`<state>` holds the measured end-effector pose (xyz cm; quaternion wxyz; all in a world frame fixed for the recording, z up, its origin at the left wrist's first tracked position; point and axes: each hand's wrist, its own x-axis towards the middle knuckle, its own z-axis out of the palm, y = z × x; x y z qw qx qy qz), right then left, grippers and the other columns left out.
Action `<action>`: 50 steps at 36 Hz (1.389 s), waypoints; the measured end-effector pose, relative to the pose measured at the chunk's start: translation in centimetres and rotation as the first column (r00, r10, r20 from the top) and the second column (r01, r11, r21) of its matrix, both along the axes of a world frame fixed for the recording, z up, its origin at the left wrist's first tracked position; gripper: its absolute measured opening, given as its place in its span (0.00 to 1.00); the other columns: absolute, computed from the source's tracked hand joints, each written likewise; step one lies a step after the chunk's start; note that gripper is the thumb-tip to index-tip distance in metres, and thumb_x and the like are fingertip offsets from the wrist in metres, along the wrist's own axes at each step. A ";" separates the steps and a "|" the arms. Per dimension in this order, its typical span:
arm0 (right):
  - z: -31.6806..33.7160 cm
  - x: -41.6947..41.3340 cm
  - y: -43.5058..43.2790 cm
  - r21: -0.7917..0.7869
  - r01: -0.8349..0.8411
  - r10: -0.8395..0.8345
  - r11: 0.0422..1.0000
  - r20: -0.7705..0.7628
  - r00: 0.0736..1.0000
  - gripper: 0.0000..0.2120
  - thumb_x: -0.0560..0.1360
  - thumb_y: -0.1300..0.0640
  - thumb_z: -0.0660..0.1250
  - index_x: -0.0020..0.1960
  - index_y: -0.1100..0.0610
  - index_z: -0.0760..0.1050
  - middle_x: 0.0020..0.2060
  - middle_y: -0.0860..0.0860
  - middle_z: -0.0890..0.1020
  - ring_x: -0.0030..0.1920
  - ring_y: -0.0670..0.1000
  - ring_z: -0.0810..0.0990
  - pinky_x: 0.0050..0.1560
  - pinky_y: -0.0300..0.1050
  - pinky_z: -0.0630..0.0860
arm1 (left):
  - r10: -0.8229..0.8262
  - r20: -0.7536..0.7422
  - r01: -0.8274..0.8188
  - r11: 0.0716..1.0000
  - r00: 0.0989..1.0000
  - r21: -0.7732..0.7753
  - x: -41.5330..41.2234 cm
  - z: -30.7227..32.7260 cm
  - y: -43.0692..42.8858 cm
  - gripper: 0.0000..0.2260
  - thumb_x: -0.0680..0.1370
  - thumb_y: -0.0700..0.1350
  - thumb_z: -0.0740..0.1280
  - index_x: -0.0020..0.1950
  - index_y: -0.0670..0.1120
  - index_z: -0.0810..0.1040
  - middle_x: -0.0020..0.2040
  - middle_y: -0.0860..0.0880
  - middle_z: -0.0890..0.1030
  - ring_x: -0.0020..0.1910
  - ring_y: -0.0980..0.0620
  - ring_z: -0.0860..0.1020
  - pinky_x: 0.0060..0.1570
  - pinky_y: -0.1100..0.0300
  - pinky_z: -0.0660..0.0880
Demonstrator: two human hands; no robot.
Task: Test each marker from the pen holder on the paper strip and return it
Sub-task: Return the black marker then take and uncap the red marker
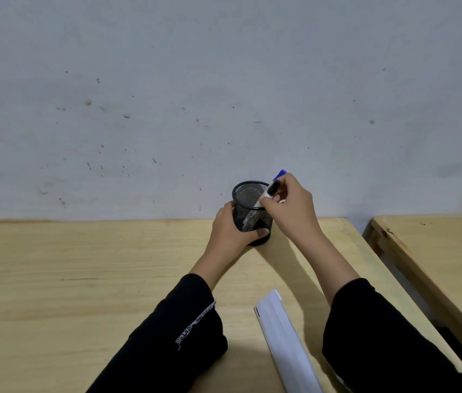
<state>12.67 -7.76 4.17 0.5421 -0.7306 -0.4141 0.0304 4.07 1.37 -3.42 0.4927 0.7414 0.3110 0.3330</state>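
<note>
A black mesh pen holder (pixel 248 194) stands near the far edge of the wooden table (pixel 82 279). My left hand (pixel 232 231) wraps around its lower left side. My right hand (pixel 292 208) pinches a black-capped white marker (pixel 268 194) that leans inside the holder at its right rim. A blue-capped marker (pixel 280 174) pokes up behind my right fingers; whether I grip it too is hidden. A white paper strip (pixel 283 341) lies near me between my forearms, with a short dark stroke near its far left end.
A grey scuffed wall (pixel 224 95) rises right behind the table. A second wooden table (pixel 437 251) stands to the right across a narrow gap. Both my sleeves are black.
</note>
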 end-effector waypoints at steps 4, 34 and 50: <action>-0.2 0.0 0.3 0.035 0.044 -0.045 0.998 0.024 0.999 0.05 0.71 0.60 0.67 0.44 0.60 0.72 0.38 0.54 0.77 0.39 0.51 0.73 0.38 0.34 0.68 | -0.004 0.000 0.004 1.000 1.000 -0.014 0.0 -0.2 0.1 0.39 0.54 0.57 0.78 0.62 0.49 0.71 0.58 0.49 0.78 0.57 0.52 0.78 0.57 0.50 0.77; 4.1 1.6 -0.7 0.080 0.161 -0.152 0.984 -0.106 0.983 0.08 0.66 0.61 0.73 0.40 0.59 0.74 0.31 0.47 0.73 0.32 0.45 0.70 0.29 0.27 0.65 | -0.039 0.023 0.037 0.998 0.999 0.050 0.0 3.6 -2.6 0.38 0.57 0.57 0.76 0.64 0.49 0.70 0.59 0.49 0.76 0.58 0.52 0.76 0.60 0.50 0.75; 8.8 -2.7 -7.7 0.419 0.044 -0.019 0.907 -0.062 0.998 0.07 0.70 0.61 0.72 0.46 0.57 0.75 0.38 0.47 0.78 0.34 0.37 0.75 0.40 0.29 0.74 | 0.109 -0.053 -0.107 0.994 0.993 0.036 -3.1 5.1 -6.9 0.30 0.60 0.52 0.78 0.58 0.44 0.74 0.54 0.47 0.73 0.51 0.49 0.78 0.54 0.52 0.77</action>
